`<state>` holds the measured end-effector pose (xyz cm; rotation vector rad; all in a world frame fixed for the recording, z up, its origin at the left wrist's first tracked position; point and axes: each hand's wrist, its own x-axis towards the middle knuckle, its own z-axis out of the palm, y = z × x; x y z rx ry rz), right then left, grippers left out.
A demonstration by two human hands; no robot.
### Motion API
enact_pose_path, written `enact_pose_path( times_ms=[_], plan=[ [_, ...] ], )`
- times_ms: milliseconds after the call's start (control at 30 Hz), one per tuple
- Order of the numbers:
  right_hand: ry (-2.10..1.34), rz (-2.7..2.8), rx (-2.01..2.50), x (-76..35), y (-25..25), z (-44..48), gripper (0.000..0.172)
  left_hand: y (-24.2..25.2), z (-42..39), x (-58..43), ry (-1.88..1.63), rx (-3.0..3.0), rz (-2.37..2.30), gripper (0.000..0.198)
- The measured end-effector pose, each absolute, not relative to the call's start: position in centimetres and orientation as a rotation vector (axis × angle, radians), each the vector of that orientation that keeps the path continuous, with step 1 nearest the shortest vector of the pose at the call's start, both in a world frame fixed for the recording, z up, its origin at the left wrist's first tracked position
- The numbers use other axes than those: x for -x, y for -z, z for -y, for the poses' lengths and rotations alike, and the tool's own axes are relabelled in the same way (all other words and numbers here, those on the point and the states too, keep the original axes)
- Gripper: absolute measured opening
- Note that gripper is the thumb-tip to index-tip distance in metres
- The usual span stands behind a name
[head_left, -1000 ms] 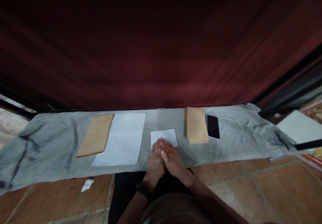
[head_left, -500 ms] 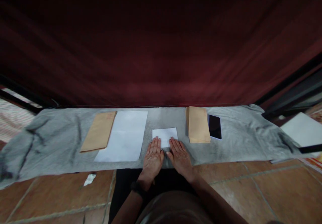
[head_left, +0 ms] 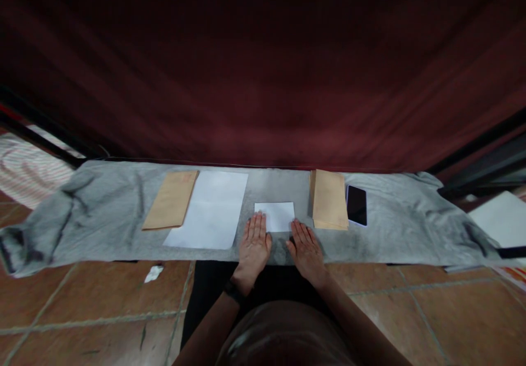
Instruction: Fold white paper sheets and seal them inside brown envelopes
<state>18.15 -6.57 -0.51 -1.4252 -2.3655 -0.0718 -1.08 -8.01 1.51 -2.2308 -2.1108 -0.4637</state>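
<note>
Your left hand (head_left: 253, 244) and right hand (head_left: 307, 247) have slid apart, from overlapping to flanking the folded paper's (head_left: 274, 216) near corners.

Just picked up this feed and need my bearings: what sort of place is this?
Probably a room at home, with the work done on the floor: a grey cloth is spread over terracotta floor tiles at the foot of a dark red curtain. Brown envelopes and a phone lie on it.
</note>
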Motion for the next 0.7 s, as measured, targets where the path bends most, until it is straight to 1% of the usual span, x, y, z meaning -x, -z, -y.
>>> enact_pose_path(
  times_ms=[133, 200, 367, 533, 700],
  plan=[
    [0.063, 2.381, 1.434, -18.2, 0.7, 6.7, 0.054, -1.9, 7.3, 0.5, 0.442, 2.586, 1.802, 0.057],
    [0.049, 2.378, 1.441, -18.4, 0.7, 6.7, 0.053, -1.9, 7.2, 0.5, 0.421, 2.678, 1.73, 0.056],
    [-0.034, 2.326, 1.446, -17.7, 0.4, 6.0, 0.054, -1.8, 7.1, 0.7, 0.404, 2.706, 1.733, 0.057],
    [-0.181, 2.454, 1.282, -15.3, -0.6, 4.8, 0.053, -1.9, 7.2, 0.5, 0.389, 2.698, 1.761, 0.057],
    [-0.159, 2.46, 1.336, -14.4, -0.4, 4.8, 0.055, -1.9, 7.2, 0.4, 0.377, 2.668, 1.793, 0.056]
  ],
)
